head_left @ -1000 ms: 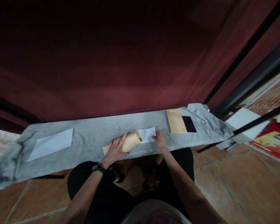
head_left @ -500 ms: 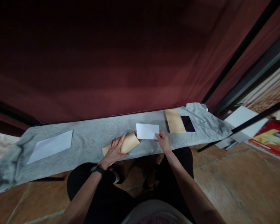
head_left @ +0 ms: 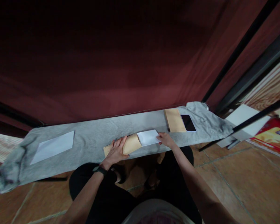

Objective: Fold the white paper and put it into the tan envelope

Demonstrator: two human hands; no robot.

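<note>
In the head view, a brown paper envelope lies slantwise on the grey cloth, its mouth facing right. My left hand lies across it and grips it, fingers over the top and thumb near the front edge. A folded white sheet of paper sits at the envelope's mouth. Its left end meets the opening; how far inside it reaches is hidden. My right hand pinches the paper's right end between thumb and fingers.
A grey cloth covers the long narrow table. More white paper lies on the left. Towards the right are another brown envelope and a phone. A dark red panel rises behind; a black bar slants at right.
My right hand has lowered the folded paper and tilted it into line with the envelope, bringing its left end to the mouth. My left hand keeps its hold.
</note>
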